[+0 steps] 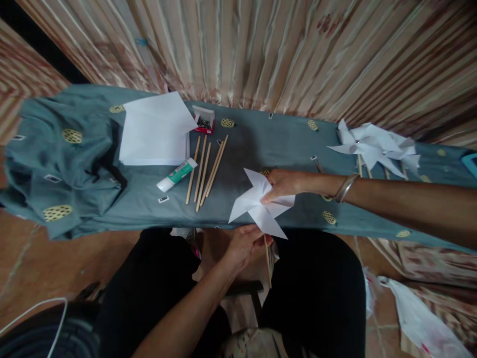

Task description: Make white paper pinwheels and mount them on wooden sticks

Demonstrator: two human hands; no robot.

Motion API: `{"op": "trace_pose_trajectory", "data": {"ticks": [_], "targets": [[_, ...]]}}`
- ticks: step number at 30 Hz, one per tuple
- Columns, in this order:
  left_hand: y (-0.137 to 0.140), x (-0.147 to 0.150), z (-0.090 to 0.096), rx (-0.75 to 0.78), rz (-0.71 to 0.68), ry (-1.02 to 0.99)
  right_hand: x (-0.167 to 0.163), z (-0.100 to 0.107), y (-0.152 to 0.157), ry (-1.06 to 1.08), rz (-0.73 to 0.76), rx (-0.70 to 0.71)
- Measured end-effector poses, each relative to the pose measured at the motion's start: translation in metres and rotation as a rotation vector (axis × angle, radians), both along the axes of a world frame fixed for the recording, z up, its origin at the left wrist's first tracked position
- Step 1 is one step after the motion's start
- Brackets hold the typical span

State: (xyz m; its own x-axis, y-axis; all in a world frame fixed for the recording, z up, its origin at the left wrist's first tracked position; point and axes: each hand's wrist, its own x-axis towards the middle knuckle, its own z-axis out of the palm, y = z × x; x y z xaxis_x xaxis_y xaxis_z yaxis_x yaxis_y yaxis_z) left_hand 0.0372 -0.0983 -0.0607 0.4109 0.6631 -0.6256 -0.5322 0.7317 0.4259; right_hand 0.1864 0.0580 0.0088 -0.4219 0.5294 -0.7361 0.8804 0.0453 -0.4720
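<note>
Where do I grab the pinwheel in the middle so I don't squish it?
Pinch the pinwheel by its stick, low down, coming from the near side. That end pokes out thin, straight and bare below the left grip. Better leave the blades alone: they're folded paper, with the right grip on them, so squeezing could crease them.

Paper stack point(152, 132) left, then sticks point(203, 177), pinwheel point(251, 203) centre, pinwheel pile point(372, 141) right

Paper point(154, 134), sticks point(203, 176), pinwheels point(372, 144) on cloth point(285, 141)
</note>
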Motion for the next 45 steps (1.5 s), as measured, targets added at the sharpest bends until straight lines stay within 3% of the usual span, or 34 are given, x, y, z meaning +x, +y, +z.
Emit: {"op": "trace_pose_trajectory", "data": {"ticks": [9,16,23,29,34,38,45], "targets": [[-0.002,-0.001,0.001,0.047,-0.002,0.07,0.007,0.0,0.0,0.067,-0.004,-0.04],[-0.004,0.0,0.001,0.045,-0.004,0.083,0.012,0.002,-0.008,-0.001,0.004,0.063],[-0.003,-0.005,0.002,0.055,-0.044,0.084,0.004,0.004,-0.003,-0.116,0.163,0.124],[-0.007,-0.003,0.005,-0.027,-0.038,0.062,-0.003,0.008,0.004,-0.174,0.248,0.126],[-0.018,0.001,0.013,-0.099,-0.034,-0.007,-0.005,0.016,0.003,-0.104,0.289,0.121],[-0.027,0.002,0.019,-0.053,-0.05,-0.014,-0.005,0.017,0.002,-0.108,0.283,0.122],[-0.03,0.003,0.014,-0.006,-0.076,0.04,0.008,0.002,0.007,0.033,0.263,0.064]]}}
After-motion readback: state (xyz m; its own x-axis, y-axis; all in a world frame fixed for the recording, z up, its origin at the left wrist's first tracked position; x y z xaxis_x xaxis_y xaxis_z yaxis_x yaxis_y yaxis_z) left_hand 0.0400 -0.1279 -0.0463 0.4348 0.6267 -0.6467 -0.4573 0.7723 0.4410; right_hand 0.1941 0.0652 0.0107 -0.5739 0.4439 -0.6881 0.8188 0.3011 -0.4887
